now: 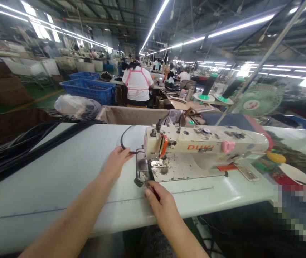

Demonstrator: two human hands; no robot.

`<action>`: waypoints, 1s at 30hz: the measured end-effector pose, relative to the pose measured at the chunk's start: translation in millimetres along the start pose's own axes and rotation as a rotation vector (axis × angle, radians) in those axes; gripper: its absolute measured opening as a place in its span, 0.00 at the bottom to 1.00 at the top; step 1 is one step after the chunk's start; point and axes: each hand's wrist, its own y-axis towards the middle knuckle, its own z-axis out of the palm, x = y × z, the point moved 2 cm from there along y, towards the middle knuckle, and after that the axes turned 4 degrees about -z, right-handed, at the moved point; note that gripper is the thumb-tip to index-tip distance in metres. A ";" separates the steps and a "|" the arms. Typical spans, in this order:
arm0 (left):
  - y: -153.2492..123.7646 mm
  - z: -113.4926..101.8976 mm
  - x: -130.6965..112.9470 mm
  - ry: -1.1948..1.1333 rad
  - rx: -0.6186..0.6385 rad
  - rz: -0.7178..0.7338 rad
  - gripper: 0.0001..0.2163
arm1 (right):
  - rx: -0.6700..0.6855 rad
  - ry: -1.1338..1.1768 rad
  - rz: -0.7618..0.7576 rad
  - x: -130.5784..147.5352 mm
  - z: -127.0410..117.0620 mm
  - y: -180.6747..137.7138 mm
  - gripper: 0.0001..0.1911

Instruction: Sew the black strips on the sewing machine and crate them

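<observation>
A narrow black strap (123, 139) curves over the white table on the left of the sewing machine (179, 143) and runs toward its needle area. My left hand (117, 159) pinches this strap just left of the machine's metal plate (142, 165). In front of the presser foot (158, 163), my right hand (162, 200) is closed on a dark strip that looks like the near part of the same strap. A small greyish tip shows beside the right fingertips; I cannot make out what it is.
Long black strips (34, 148) lie in a bundle along the table's left side. A ruler scale (126, 201) runs near the front edge. Behind stand a beige bin (131, 115), blue crates (88, 89), thread cones (209, 86) and a fan (261, 102). A person (139, 84) sits farther back.
</observation>
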 end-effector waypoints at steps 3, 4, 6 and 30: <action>-26.6 -19.5 -1.8 -0.043 -0.039 0.002 0.18 | 0.100 0.174 0.127 -1.5 13.1 7.8 0.18; -35.0 -25.7 -0.9 -0.047 -0.059 0.004 0.18 | 0.123 0.248 0.175 -3.1 17.3 10.7 0.21; -50.7 -36.8 2.2 -0.034 -0.090 0.016 0.17 | 0.140 0.393 0.270 -6.8 25.7 17.3 0.26; -133.8 -94.1 -0.3 0.355 -0.071 0.032 0.19 | 0.154 0.054 0.035 10.1 45.9 38.5 0.11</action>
